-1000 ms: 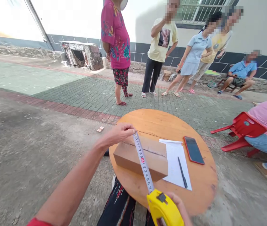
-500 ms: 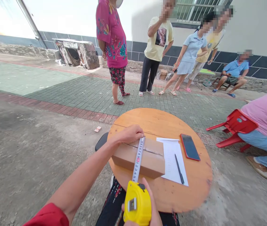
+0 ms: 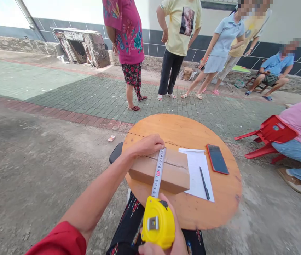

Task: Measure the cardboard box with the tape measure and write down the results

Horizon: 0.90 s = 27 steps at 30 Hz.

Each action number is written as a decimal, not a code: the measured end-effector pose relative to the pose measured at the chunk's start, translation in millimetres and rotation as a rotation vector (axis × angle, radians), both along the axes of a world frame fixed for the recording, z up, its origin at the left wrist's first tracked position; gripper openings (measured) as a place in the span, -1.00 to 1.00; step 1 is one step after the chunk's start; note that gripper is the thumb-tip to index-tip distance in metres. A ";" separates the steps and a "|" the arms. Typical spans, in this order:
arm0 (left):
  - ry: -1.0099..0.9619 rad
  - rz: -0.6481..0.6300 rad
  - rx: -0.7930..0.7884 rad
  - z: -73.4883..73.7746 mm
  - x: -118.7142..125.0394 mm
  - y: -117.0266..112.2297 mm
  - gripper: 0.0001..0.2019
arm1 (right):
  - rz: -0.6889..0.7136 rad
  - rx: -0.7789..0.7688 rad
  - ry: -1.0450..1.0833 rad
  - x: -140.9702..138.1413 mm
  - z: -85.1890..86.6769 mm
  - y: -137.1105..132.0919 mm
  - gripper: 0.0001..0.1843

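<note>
A closed brown cardboard box (image 3: 174,176) lies on the round wooden table (image 3: 216,216). My left hand (image 3: 150,144) is at the box's far edge, its fingers closed on the end of the tape blade. The white blade runs across the box top toward me. Below the near side of the box, my right hand (image 3: 178,235) grips the yellow tape measure (image 3: 158,223), its thumb low on the case. To the right of the box lie white paper sheets (image 3: 195,166) with a black pen (image 3: 204,183) on top.
A phone (image 3: 217,159) with a red edge lies at the table's right. Beyond stand several people, one in a pink flowered top (image 3: 129,39). A person in a pink shirt sits on a red plastic chair (image 3: 275,136) at right. A small pack (image 3: 111,138) lies on the ground.
The view has tipped down a little, so the far people sit higher in it. Both hands keep their hold, and the blade stays stretched over the box.
</note>
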State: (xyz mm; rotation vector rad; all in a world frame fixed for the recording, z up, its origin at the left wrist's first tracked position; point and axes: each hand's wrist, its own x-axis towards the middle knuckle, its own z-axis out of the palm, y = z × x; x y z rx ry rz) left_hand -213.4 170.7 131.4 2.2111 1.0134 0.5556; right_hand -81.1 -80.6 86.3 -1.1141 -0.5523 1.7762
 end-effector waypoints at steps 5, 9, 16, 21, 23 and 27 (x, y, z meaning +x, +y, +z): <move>0.001 0.041 -0.019 -1.7 0.2 -0.1 -0.77 | 0.024 0.099 -0.102 6.3 5.5 5.7 0.14; -0.004 0.062 -0.021 -2.6 0.7 0.4 -0.78 | 0.139 0.147 -0.113 14.6 17.0 16.4 0.22; -0.007 0.079 -0.014 2.1 0.7 -5.5 -0.77 | 0.282 0.218 -0.025 28.8 21.8 33.6 -0.06; -0.004 0.092 -0.002 7.1 2.4 -9.7 -0.78 | 0.301 0.231 -0.030 27.7 19.1 35.6 -0.07; -0.004 0.099 0.007 11.3 3.6 -10.7 -0.76 | 0.285 0.240 -0.073 24.8 19.7 34.0 -0.10; -0.042 0.169 0.046 27.3 1.5 -28.7 -0.65 | 0.262 0.284 -0.186 28.6 24.6 29.6 -0.11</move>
